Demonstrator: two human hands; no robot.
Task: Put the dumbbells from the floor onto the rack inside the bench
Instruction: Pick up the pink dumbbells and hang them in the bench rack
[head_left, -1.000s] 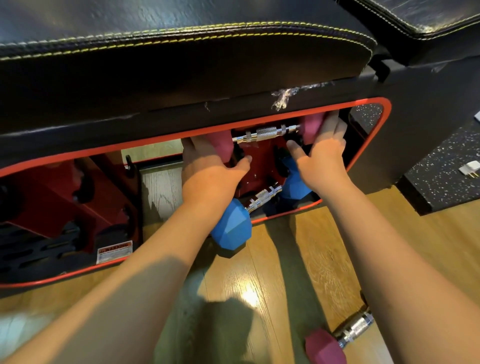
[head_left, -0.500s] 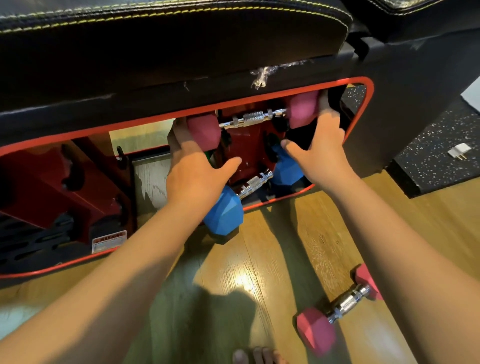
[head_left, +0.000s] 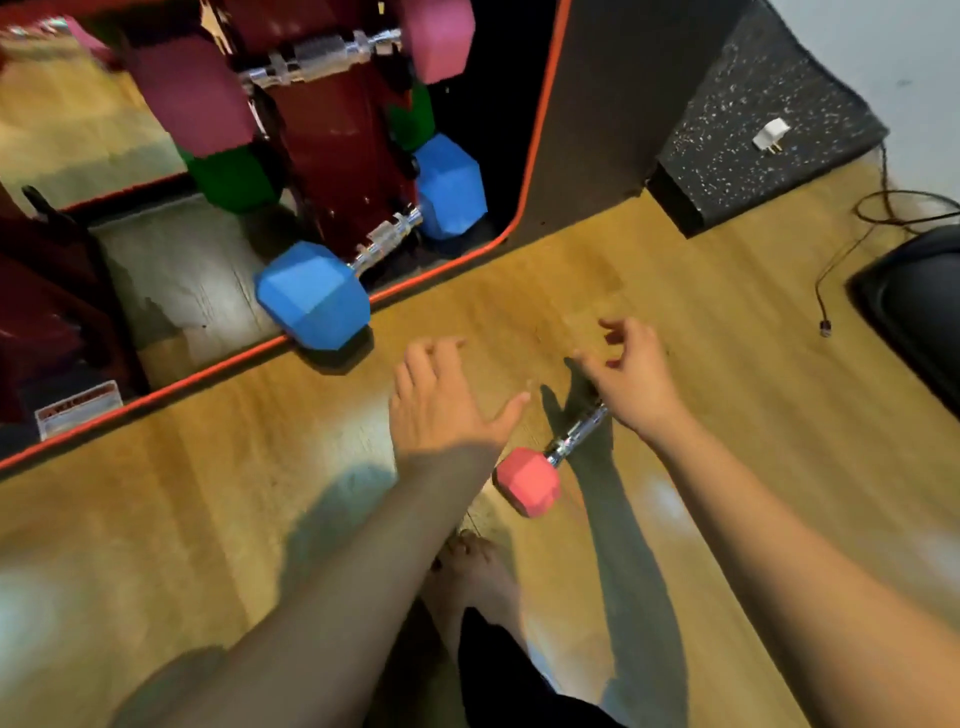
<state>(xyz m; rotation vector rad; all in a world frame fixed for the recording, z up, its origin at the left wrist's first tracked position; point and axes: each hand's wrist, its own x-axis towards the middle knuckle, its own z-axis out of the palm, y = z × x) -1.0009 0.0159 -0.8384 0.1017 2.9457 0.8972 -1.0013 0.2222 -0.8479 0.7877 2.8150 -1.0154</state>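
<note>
Change: both hands are now off the pink dumbbell (head_left: 332, 52), which is sitting across the top of the red rack (head_left: 332, 140) inside the counter (head_left: 597, 130); a second ago they were seating it there. That placement reads as done. The view is tilting down to the floor (head_left: 208, 493).

Left hand (head_left: 441, 405): hovering over the floor, fingers spread wide, holding nothing. Right hand (head_left: 631, 376): fingers loosely curled and apart, empty, reaching down right over the handle of the floor dumbbell (head_left: 527, 480). Whether it is touching the handle I cannot tell. Likely next pick.

Count, left to right:
- green dumbbell (head_left: 234, 179): 1, on rack, partly hidden
- pink: 1, on rack
- blue dumbbell (head_left: 317, 296): 1, lowest, front end jutting past the red rim
- red-pink on floor: 1, far end hidden by the right hand
</note>
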